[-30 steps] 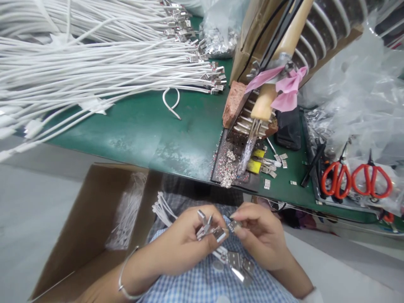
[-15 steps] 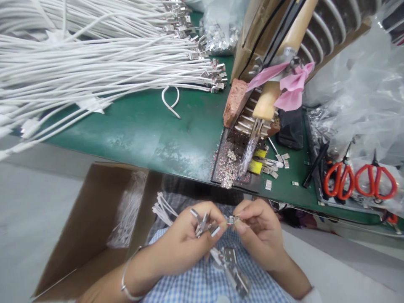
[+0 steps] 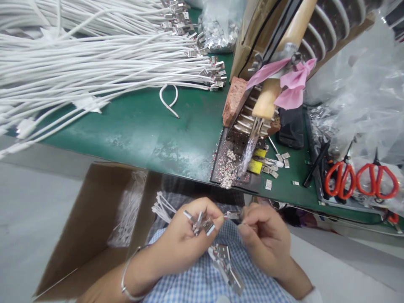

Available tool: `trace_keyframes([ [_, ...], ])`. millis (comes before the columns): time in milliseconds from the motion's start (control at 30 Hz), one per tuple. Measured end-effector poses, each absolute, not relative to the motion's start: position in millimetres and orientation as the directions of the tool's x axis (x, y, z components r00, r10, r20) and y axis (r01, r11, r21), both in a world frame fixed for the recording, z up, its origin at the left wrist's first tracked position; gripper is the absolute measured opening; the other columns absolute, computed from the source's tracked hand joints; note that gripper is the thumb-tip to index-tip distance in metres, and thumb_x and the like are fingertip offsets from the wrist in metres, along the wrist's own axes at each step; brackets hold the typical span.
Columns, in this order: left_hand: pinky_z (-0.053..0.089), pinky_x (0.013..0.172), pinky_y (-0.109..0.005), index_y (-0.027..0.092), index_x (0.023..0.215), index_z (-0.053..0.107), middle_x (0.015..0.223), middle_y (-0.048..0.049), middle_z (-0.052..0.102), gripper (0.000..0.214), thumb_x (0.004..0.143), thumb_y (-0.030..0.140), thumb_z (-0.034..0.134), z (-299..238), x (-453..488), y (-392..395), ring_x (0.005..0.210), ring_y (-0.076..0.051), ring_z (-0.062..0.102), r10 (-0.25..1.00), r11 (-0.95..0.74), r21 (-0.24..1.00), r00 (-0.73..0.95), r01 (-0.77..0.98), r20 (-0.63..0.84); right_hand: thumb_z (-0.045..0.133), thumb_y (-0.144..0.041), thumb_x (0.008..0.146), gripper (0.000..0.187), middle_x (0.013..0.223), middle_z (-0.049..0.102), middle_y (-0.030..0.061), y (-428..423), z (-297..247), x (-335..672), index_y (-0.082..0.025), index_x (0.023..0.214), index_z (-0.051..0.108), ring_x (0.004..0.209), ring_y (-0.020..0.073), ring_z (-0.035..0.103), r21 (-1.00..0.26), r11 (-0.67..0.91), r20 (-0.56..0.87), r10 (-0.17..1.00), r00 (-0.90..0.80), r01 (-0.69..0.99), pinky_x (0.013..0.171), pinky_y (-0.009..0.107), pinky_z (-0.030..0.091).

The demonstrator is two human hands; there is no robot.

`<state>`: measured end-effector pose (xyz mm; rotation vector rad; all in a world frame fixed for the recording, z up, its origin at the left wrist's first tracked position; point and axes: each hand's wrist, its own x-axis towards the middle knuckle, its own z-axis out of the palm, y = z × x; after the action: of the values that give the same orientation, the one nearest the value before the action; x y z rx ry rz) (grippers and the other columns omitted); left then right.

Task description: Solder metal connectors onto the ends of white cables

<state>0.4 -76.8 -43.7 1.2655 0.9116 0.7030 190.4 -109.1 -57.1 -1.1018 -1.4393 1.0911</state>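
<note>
My left hand (image 3: 192, 235) is closed around several white USB cables (image 3: 164, 206). Metal USB plugs (image 3: 200, 223) stick out between its fingers, and more plugs (image 3: 227, 269) hang below the palm over the checked apron. From the left thumb and fingertip juts one USB plug (image 3: 232, 215), pointing right. My right hand (image 3: 265, 235) is pinched close to the end of that plug; whether its fingertips touch the plug or hold something small, I cannot make out.
A soldering iron (image 3: 263, 101) stands clamped over a plate of solder bits (image 3: 229, 164). Bundled white cables (image 3: 104, 63) lie on the green table (image 3: 132, 122). Orange-handled scissors (image 3: 340, 180) rest at the right. An open cardboard box (image 3: 85, 227) is at lower left.
The right fingers have shifted slightly right and back from the plug, showing more of its metal shell. The left hand keeps its hold, turned a little.
</note>
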Motion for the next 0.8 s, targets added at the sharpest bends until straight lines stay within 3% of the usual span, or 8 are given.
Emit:
trace_keyframes([
  [133,0.036,0.047,-0.018,0.017,0.078,0.056,0.063,0.0043,0.05,0.017,0.094,0.021,0.053,-46.4,-1.7,-76.4,0.053,-0.008,0.044,0.872,0.114,0.992,0.473,0.05,-0.124,0.054,-0.032,0.099,0.014,0.066,0.052,-0.0019,-111.9,-57.1,195.0,-0.023,0.094,0.064,0.057,0.0132,0.047,-0.972,0.203,0.181,0.968,-0.175,0.119,0.053,0.027,0.037],
  [300,0.035,0.046,-0.018,0.018,0.077,0.058,0.062,0.0048,0.05,0.018,0.094,0.019,0.053,-49.4,-4.3,-78.2,0.051,-0.008,0.044,0.88,0.108,0.991,0.458,0.074,-0.13,0.051,-0.029,0.099,0.022,0.067,0.055,0.001,-110.9,-52.6,208.0,-0.021,0.091,0.07,0.061,0.0165,0.051,-0.958,0.283,0.286,0.957,0.052,0.053,0.057,0.032,0.041],
  [367,0.032,0.045,-0.018,0.019,0.077,0.059,0.061,0.0052,0.05,0.019,0.095,0.023,0.054,-47.7,-3.4,-79.3,0.051,-0.008,0.042,0.877,0.155,0.983,0.445,0.099,-0.183,0.055,-0.028,0.098,0.021,0.063,0.053,-0.0003,-104.9,-47.7,222.7,-0.02,0.09,0.072,0.056,0.0155,0.049,-0.91,0.395,0.413,0.89,0.193,0.127,0.053,0.03,0.04],
  [467,0.032,0.047,-0.02,0.021,0.074,0.062,0.061,0.0045,0.048,0.023,0.093,0.032,0.056,-43.5,-0.8,-81.4,0.053,-0.01,0.04,0.879,0.259,0.958,0.382,0.119,-0.285,0.06,-0.026,0.094,0.017,0.059,0.052,-0.0024,-91.2,-39.1,260.5,-0.02,0.089,0.074,0.05,0.0132,0.048,-0.799,0.455,0.592,0.711,0.379,0.394,0.048,0.027,0.037],
  [533,0.033,0.049,-0.022,0.022,0.074,0.064,0.061,0.0037,0.049,0.024,0.092,0.038,0.058,-41.3,0.7,-82.7,0.055,-0.011,0.041,0.866,0.314,0.942,0.37,0.121,-0.336,0.06,-0.028,0.093,0.018,0.06,0.055,-0.0023,-82.7,-34.7,293.2,-0.019,0.085,0.073,0.051,0.013,0.051,-0.709,0.287,0.656,0.604,0.453,0.643,0.051,0.028,0.04],
  [600,0.033,0.05,-0.023,0.022,0.075,0.066,0.061,0.0032,0.05,0.026,0.091,0.042,0.06,-40.0,1.7,-83.7,0.055,-0.012,0.042,0.853,0.35,0.928,0.368,0.125,-0.371,0.064,-0.036,0.089,0.022,0.068,0.062,0.0017,-75.8,-33.1,325.7,-0.017,0.083,0.072,0.06,0.0165,0.058,-0.602,-0.011,0.654,0.567,0.502,0.798,0.061,0.032,0.047],
  [700,0.032,0.05,-0.023,0.022,0.074,0.065,0.059,0.003,0.049,0.029,0.09,0.046,0.061,-38.9,2.4,-83.8,0.055,-0.012,0.041,0.846,0.364,0.923,0.37,0.128,-0.384,0.072,-0.049,0.074,0.039,0.072,0.065,0.0044,-66.4,-36.3,362.3,-0.015,0.093,0.07,0.065,0.0216,0.06,-0.483,-0.324,0.504,0.658,0.56,0.814,0.07,0.04,0.051],
  [800,0.03,0.049,-0.023,0.021,0.074,0.064,0.06,0.0033,0.046,0.031,0.092,0.045,0.061,-39.3,1.6,-83.4,0.055,-0.011,0.039,0.846,0.345,0.931,0.392,0.114,-0.362,0.078,-0.044,0.063,0.048,0.077,0.067,0.0053,-59.2,-42.0,376.6,-0.015,0.1,0.068,0.072,0.0255,0.064,-0.539,-0.387,0.339,0.713,0.614,0.748,0.078,0.046,0.052],
])
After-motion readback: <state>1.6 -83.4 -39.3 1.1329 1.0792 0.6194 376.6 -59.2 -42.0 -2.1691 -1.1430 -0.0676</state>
